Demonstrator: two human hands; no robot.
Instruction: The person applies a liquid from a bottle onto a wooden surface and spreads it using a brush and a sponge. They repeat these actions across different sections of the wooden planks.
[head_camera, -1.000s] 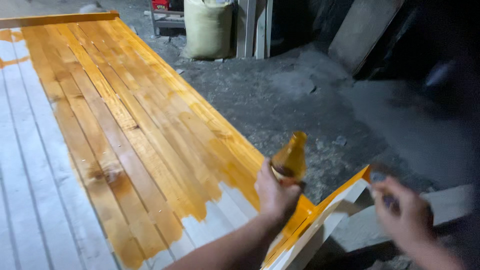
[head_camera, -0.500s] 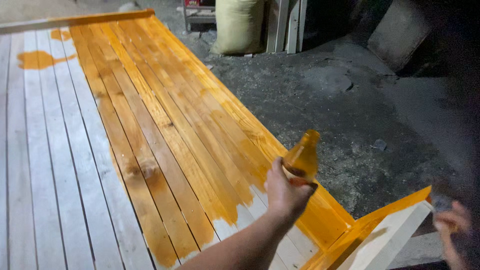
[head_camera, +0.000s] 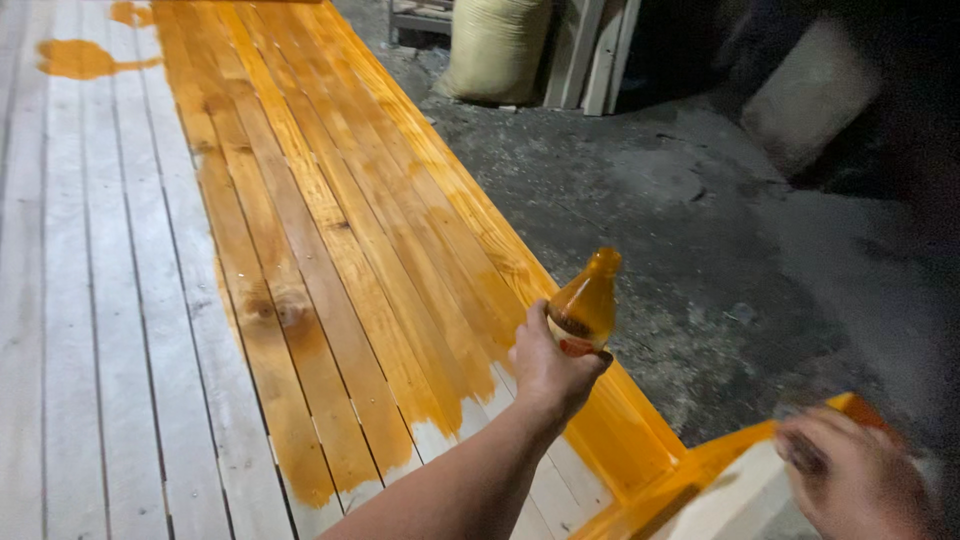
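Amber stain fills the small bottle (head_camera: 586, 303), which the left hand (head_camera: 548, 368) grips around its lower half, neck tilted up and away, above the right edge of the slatted panel (head_camera: 120, 330). Much of that panel is coated orange, the near-left boards bare and pale, with a stain puddle (head_camera: 82, 58) far off. Blurred at the lower right, the right hand (head_camera: 850, 480) seems curled; what it holds I cannot tell.

Scene lit from near the camera: slatted tabletop (head_camera: 120, 300) bright, wet orange stain glaring, upper right background sank into deep shadow, right hand (head_camera: 850, 480) motion-blurred at lower edge, left hand (head_camera: 545, 370) reasonably sharp.
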